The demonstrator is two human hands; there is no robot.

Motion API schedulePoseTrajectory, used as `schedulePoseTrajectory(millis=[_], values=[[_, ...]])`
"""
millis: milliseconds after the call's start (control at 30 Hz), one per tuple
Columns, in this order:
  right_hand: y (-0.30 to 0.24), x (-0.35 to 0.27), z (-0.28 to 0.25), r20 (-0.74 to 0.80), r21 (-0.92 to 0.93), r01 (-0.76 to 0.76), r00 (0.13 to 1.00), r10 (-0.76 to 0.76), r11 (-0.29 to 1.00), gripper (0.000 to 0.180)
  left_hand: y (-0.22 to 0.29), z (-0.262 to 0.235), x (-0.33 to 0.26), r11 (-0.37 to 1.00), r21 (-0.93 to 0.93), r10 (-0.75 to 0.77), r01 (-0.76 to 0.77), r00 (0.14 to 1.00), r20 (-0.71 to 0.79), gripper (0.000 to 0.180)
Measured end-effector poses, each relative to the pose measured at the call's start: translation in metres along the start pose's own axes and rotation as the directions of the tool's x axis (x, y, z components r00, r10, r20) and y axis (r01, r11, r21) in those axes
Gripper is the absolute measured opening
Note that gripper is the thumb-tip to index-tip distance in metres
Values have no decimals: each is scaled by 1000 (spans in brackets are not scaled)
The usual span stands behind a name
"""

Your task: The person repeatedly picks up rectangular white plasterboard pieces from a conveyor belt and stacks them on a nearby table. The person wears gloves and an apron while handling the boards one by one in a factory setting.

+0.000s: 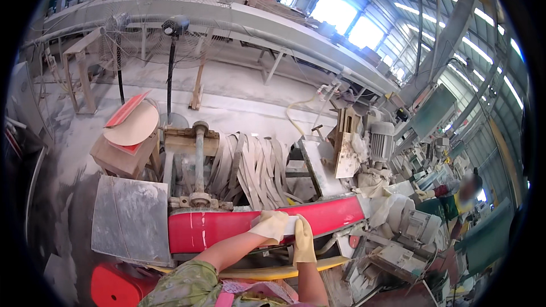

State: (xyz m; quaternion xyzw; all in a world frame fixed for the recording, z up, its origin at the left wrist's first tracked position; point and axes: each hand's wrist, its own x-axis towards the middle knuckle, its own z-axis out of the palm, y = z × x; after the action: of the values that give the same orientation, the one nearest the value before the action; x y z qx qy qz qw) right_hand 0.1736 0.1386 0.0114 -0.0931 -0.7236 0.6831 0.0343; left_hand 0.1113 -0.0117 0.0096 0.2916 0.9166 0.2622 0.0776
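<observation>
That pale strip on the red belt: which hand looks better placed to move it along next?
Probably the left hand: its gloved fingers lie flat across the pale strip on the red belt. The right hand only touches the strip's near edge.

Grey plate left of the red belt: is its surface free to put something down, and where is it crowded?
The grey plate looks bare, between the cardboard box and red belt. Right of both hands, motors and parts crowd together.

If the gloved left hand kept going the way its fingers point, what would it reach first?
The left hand points right along the red belt, toward the small pale piece and the right hand holding it; that comes first, though depth is uncertain.
</observation>
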Motion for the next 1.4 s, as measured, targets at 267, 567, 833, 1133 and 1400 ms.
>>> schedulePoseTrajectory(millis=[267,567,833,1133,1400], values=[[-8,-50,-24,-305,23,99,948,-87,995,42,-7,-16,-6,989,144,-40,35,999,29,43],[46,-259,-120,-772,66,-162,617,154,985,48,35,-55,-15,988,154,-63,29,973,221,63],[257,-528,-72,-800,231,-882,68,596,410,21,-70,-21,26,898,-441,176,-5,921,347,76],[306,-655,92,-636,769,-509,-539,553,388,22,21,28,-6,931,-354,84,91,889,449,76],[274,-666,171,-496,837,-238,-708,503,492,32,48,39,-22,942,-332,132,43,863,488,75]])
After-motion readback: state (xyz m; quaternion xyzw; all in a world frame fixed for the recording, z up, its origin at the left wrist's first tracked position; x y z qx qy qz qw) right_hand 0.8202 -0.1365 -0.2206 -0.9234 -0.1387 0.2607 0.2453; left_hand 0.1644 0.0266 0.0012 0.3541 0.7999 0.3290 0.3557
